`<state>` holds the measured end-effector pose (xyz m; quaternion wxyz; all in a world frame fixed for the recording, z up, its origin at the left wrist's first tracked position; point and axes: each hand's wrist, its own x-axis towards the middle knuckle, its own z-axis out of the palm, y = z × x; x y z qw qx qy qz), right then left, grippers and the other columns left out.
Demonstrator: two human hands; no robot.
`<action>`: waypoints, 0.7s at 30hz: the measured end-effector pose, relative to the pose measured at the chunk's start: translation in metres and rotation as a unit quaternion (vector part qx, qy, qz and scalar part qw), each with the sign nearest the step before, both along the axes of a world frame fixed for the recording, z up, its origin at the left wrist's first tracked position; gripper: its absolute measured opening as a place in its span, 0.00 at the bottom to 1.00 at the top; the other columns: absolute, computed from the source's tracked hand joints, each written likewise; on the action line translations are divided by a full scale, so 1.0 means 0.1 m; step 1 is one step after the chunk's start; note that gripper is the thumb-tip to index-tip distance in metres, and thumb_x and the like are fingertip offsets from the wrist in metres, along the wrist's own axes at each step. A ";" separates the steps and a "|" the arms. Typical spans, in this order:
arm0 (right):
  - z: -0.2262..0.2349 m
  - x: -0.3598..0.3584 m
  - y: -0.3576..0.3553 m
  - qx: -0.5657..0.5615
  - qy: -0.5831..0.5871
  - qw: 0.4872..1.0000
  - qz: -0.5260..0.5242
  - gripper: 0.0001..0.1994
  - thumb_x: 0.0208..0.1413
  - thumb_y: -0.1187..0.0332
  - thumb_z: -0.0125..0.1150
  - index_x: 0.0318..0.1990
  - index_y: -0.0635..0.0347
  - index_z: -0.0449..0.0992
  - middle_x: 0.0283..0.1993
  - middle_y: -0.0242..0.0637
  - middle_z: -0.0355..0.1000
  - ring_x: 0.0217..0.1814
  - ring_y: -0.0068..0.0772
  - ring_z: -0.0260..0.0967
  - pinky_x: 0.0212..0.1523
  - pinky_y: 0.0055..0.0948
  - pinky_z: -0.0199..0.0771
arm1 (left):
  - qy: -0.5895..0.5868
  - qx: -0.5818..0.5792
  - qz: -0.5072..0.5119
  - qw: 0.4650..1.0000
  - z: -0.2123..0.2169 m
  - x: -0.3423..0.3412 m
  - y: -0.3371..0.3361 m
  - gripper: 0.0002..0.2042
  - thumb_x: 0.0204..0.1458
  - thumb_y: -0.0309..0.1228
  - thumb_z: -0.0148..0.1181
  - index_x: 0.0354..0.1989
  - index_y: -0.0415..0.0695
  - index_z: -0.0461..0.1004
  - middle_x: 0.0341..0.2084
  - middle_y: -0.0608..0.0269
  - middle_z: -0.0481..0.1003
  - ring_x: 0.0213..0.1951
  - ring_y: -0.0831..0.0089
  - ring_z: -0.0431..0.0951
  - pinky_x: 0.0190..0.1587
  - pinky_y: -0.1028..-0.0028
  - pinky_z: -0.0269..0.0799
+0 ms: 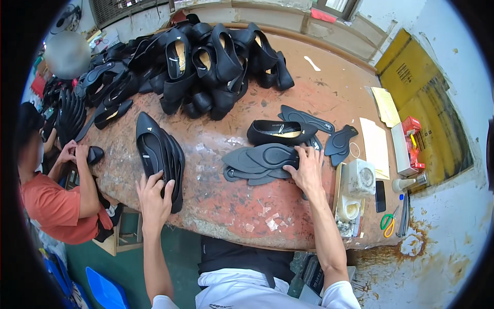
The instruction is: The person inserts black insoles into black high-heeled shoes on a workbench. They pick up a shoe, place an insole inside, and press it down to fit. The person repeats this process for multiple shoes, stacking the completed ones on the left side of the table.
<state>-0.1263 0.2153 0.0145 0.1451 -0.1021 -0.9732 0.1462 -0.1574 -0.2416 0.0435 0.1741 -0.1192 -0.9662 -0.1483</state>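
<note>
Table (206,219), head view: worn reddish-brown top, scuffed, w/ dark stains & pale scraps (271,223) near front edge.
Nested black pointed-toe shoes (163,149): on table, L of ctr, toes pointing away; smooth matte uppers, open throats.
L hand (153,200): fingers spread & bent, tips touching heel end of nested shoes; can't tell if gripping.
Shoe handling: prob. light each, bulkier as a set; uppers likely soft, a bit slick. Best hold: heel end, thumb inside, fingers outside.
Grey insoles (252,158): overlapping flat pile, R of ctr; matte, rounded heels, tapered toes.
R hand (307,170): thumb & fingers apart, on R end of insole pile; can't tell if pinching.
Insole handling: prob. v. light, thin, bendy, apt to slide/fan out; not fragile. Best hold: edges at one end.
Single black flat (282,133): just beyond insoles, upright, dark lining.
Far side: big heap of black shoes (221,59), tan linings.
R side: white tub (358,177), dark phone (380,196), scissors w/ green & orange handles (389,223).
</note>
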 end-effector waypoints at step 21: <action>0.43 0.84 -0.51 -0.062 0.284 0.923 0.251 0.21 0.39 0.86 0.78 0.44 0.55 0.90 0.41 0.33 0.72 0.48 0.39 0.74 0.58 0.47 0.81 | -0.483 0.466 -0.378 0.638 -0.10 -0.39 1.52 0.17 0.62 0.40 0.76 0.34 0.35 0.87 0.24 0.79 0.78 0.29 0.88 0.69 0.31 0.76 0.65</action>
